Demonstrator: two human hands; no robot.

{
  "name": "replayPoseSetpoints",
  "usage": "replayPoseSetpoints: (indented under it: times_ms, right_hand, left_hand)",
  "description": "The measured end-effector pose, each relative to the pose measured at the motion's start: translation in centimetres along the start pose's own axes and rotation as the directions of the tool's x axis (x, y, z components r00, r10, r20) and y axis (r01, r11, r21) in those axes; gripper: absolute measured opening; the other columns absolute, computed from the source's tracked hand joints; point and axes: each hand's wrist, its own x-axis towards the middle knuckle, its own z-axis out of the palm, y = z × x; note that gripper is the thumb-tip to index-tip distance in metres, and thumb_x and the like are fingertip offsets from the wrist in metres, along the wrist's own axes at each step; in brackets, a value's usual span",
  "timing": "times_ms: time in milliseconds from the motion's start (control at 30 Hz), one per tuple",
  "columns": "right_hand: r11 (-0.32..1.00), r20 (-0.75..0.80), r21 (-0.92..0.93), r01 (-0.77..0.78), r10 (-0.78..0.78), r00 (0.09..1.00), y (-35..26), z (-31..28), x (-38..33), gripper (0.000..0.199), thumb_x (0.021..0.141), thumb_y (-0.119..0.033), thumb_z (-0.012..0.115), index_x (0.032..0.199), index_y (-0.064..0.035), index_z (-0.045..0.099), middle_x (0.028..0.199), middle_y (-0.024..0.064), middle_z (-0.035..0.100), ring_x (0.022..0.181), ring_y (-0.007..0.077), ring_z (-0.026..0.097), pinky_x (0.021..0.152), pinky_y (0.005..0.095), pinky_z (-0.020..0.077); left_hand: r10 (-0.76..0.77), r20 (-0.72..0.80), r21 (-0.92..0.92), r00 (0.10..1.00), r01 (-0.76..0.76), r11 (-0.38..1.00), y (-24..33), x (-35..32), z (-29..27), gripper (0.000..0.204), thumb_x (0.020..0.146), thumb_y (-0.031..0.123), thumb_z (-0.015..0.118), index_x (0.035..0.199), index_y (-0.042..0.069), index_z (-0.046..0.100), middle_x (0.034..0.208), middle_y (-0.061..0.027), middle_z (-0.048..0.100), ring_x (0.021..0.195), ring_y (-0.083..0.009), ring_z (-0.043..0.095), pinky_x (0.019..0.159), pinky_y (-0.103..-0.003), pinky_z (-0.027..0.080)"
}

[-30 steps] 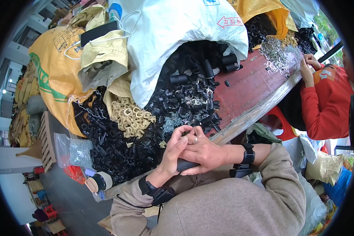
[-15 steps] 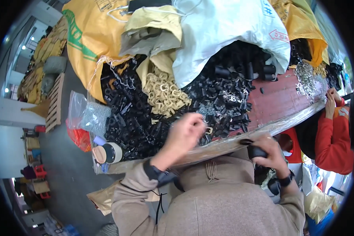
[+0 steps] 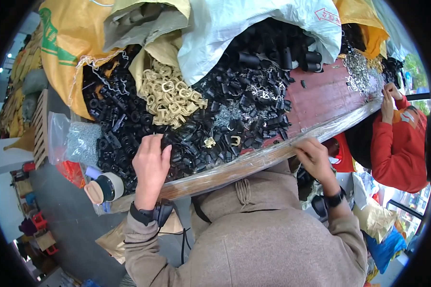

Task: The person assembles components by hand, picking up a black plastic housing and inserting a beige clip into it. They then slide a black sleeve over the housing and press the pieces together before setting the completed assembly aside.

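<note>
My left hand (image 3: 151,165) lies at the near edge of a heap of black plastic parts (image 3: 122,126). Its fingers stretch into the heap and the thumb stands apart, with black pieces just beside the fingertips. At the table's wrapped front edge is my right hand (image 3: 316,160), its fingers curled in toward the thumb; whatever they may hold is hidden. Between the black heaps lies a pile of beige plastic buckles (image 3: 170,93), spilling from a beige sack (image 3: 148,24). Small silvery metal pieces (image 3: 227,115) lie among more black parts, and a loose beige buckle (image 3: 209,142) rests nearer me.
A white sack (image 3: 206,43) and a yellow sack (image 3: 64,36) stand along the back. A lidded jar (image 3: 111,185) and a clear bag of small grey pieces (image 3: 84,141) sit at the left end. To the right, a person in a red top (image 3: 400,153) works at the same table.
My left hand has moved left and reached into the black parts. The dark piece in my right hand is no longer visible, and that hand has risen slightly. The view has shifted.
</note>
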Motion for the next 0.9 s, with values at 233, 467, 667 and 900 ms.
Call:
replayPoseSetpoints:
  times_ms: [233,467,667,900]
  right_hand:
    - [0.931,0.074,-0.131,0.341,-0.334,0.940,-2.8,5.4,7.9,0.014,0.064,-0.003,0.061,0.077,-0.0048,0.056,0.070,0.0070,0.050,0.062,0.0232,0.050,0.056,0.0314,0.0391]
    - [0.902,0.152,-0.187,0.389,-0.364,0.919,-3.3,7.8,9.4,0.010,0.065,-0.005,0.058,0.073,-0.0068,0.052,0.068,0.0055,0.047,0.058,0.0217,0.048,0.055,0.0306,0.0398]
    - [0.858,0.210,-0.309,0.410,-0.358,0.910,-3.5,8.4,9.5,0.013,0.066,-0.006,0.057,0.076,-0.0068,0.049,0.069,0.0070,0.045,0.056,0.0219,0.047,0.054,0.0311,0.0397]
    - [0.949,0.060,0.218,0.228,-0.246,0.967,-5.0,7.7,9.0,0.009,0.078,-0.011,0.053,0.082,-0.0057,0.047,0.068,0.0049,0.045,0.053,0.0168,0.043,0.050,0.0266,0.0364]
  left_hand:
    - [-0.251,0.261,-0.961,0.932,0.276,0.027,-0.5,-0.9,0.4,0.027,0.078,0.015,0.059,0.101,0.005,0.048,0.084,-0.0037,0.051,0.072,-0.0126,0.056,0.056,-0.026,0.048]
    - [-0.181,0.422,-0.873,0.888,0.344,-0.346,1.6,-1.0,0.3,0.032,0.079,0.017,0.059,0.103,0.005,0.043,0.084,-0.0072,0.050,0.064,-0.0147,0.054,0.049,-0.022,0.046]
    - [-0.079,0.461,-0.820,0.884,0.390,-0.420,1.9,-1.6,1.4,0.026,0.076,0.011,0.062,0.095,0.006,0.046,0.075,-0.0033,0.051,0.058,-0.0117,0.053,0.046,-0.019,0.040]
    - [0.010,0.428,-0.897,0.904,0.423,0.132,5.9,-0.9,2.0,0.011,0.074,0.005,0.063,0.082,0.003,0.055,0.069,-0.0030,0.053,0.057,-0.0109,0.050,0.052,-0.020,0.040]
